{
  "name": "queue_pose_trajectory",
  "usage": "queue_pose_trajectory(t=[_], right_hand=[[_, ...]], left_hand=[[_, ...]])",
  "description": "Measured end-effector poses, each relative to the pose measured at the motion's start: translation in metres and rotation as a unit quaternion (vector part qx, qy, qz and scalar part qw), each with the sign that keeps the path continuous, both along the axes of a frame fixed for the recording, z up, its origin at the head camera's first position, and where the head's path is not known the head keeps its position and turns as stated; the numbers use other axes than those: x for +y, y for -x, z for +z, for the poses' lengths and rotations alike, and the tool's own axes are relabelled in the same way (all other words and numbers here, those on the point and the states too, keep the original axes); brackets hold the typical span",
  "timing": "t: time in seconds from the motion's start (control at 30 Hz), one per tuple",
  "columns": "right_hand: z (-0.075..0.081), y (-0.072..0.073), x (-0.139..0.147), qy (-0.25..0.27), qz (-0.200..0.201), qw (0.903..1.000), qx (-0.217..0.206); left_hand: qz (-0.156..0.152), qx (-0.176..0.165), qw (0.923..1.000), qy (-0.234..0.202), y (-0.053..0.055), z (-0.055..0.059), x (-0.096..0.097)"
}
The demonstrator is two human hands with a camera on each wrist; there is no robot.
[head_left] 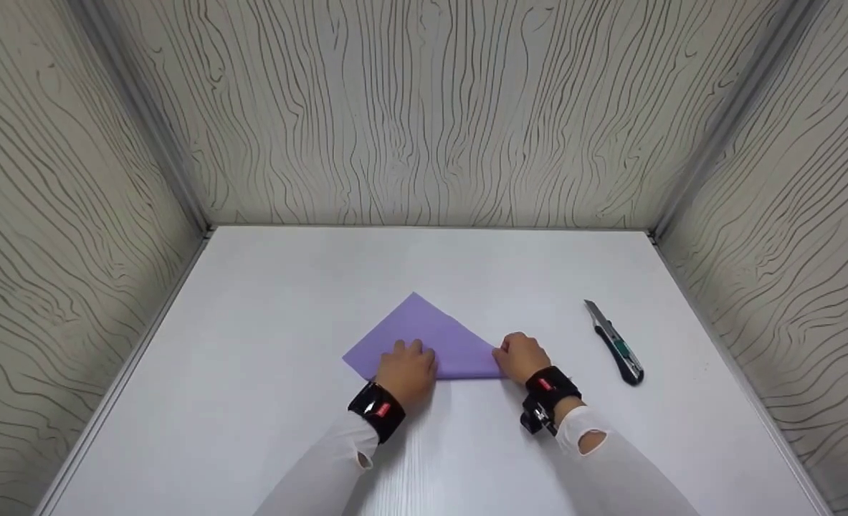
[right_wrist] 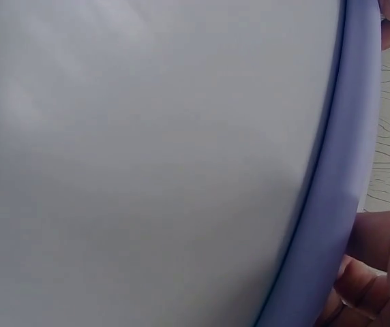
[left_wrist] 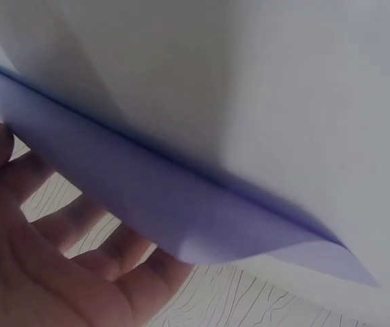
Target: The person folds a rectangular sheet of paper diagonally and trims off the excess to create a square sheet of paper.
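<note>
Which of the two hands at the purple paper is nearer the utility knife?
The right hand, at the right end of the purple paper; the left hand rests farther left, farther from the utility knife.

The paper sheet (head_left: 441,326) lies on the table (head_left: 273,301). On its near part, left of its middle, is the left hand (head_left: 407,374). At its right corner is the right hand (head_left: 524,358). Well to its right lies the knife (head_left: 616,344). Behind it stands the back wall (head_left: 424,107).
</note>
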State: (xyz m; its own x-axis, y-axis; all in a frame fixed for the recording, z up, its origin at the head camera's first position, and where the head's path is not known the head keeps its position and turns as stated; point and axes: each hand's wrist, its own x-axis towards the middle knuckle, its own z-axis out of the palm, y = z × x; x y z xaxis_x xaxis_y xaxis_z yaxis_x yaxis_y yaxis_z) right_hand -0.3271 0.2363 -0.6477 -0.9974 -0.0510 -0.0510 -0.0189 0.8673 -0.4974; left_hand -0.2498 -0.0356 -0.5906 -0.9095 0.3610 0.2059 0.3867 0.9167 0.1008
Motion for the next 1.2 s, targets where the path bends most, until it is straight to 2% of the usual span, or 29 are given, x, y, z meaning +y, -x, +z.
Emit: queue_pose_trajectory(t=[0.23,0.27,0.4,0.47,0.5,0.53,0.63,0.77,0.97,1.2], right_hand=[[0.001,-0.002,0.0,-0.008,-0.025,0.9996,-0.01],[0.006,-0.005,-0.001,-0.008,-0.03,0.9994,-0.013],[0.043,-0.028,-0.009,0.012,-0.038,0.9991,-0.018],[0.053,-0.035,-0.01,0.02,-0.034,0.9991,-0.013],[0.054,-0.036,-0.008,0.026,-0.033,0.9991,-0.008],[0.047,-0.033,-0.003,0.029,-0.026,0.9992,0.0],[0.048,-0.036,0.003,0.041,-0.025,0.9988,0.004],[0.067,-0.05,0.0,0.054,-0.045,0.9974,-0.011],[0.072,-0.06,0.004,0.069,-0.059,0.9955,-0.027],[0.069,-0.067,0.007,0.077,-0.062,0.995,-0.013]], left_hand=[[-0.009,-0.011,0.9991,0.04,-0.002,0.005,0.0],[-0.011,-0.011,0.9988,0.046,-0.003,0.006,0.0],[-0.014,-0.01,0.9979,0.062,-0.003,0.008,0.001],[-0.011,-0.011,0.9982,0.057,-0.002,0.007,0.001],[-0.01,-0.012,0.9984,0.055,-0.002,0.007,0.001],[-0.009,-0.012,0.9985,0.052,-0.001,0.006,0.001],[-0.001,-0.015,0.9993,0.036,0.0,0.003,0.001],[0.006,-0.009,0.9998,0.019,0.0,0.003,0.002],[0.011,-0.023,0.9996,0.01,0.0,0.004,0.002],[0.016,-0.038,0.999,0.016,0.0,0.005,0.002]])
